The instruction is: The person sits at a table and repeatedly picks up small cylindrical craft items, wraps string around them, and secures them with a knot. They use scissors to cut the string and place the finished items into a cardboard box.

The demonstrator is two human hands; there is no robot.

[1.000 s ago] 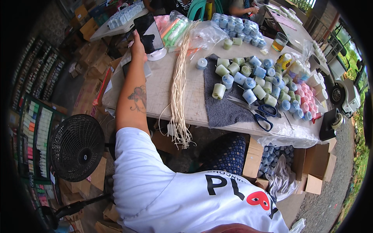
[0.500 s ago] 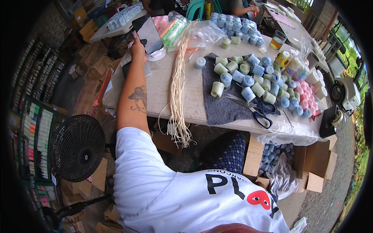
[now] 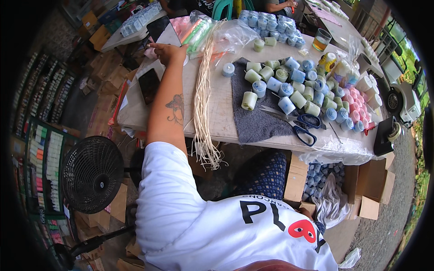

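Note:
My left hand (image 3: 169,54) reaches over the table's far left, its index finger stretched out just below an upright phone-like device (image 3: 163,31) with a part-dark, part-pale screen. I cannot tell whether the fingertip touches it. The hand holds nothing that I can see. A dark phone (image 3: 148,86) lies flat beside my forearm. To the right of the arm, a long bundle of cream wick strings (image 3: 202,99) hangs over the table's front edge. Farther right, many blue and green votive candles (image 3: 298,88) crowd on and beside a grey cloth (image 3: 253,128). My right hand is out of sight.
Blue-handled scissors (image 3: 304,128) lie near the front edge. A glass of amber liquid (image 3: 321,40) stands at the back; a tape dispenser (image 3: 386,135) is at the right corner. Below are an open carton (image 3: 296,178) of blue pieces and, at left, a black fan (image 3: 92,174). Other people sit opposite.
My left hand has moved from the device's left edge to below it, with the index finger now extended. My forearm has shifted right, uncovering the flat dark phone.

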